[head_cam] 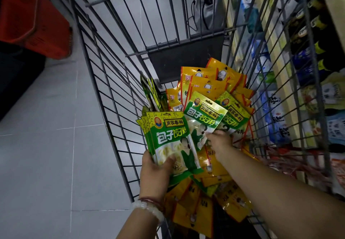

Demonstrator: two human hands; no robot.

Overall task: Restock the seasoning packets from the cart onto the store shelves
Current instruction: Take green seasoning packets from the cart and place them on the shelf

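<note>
Seasoning packets [214, 89] fill the cart [112, 89] – left hand [156, 171] grips a green stack [171, 140], right hand [220, 140] pinches one green packet [202, 117]

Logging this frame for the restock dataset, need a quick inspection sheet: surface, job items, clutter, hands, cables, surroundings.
Surface: wire cart, grey, standing on a tiled floor.
Job items: green packets and yellow packets piled loose in the cart.
Clutter: grey bag on the floor beyond the cart.
Hands: left hand holds a green stack; right hand has its fingers on a single green packet atop the pile.
Cables: nothing seen.
Surroundings: stocked shelves on the right, red basket at upper left.
</note>
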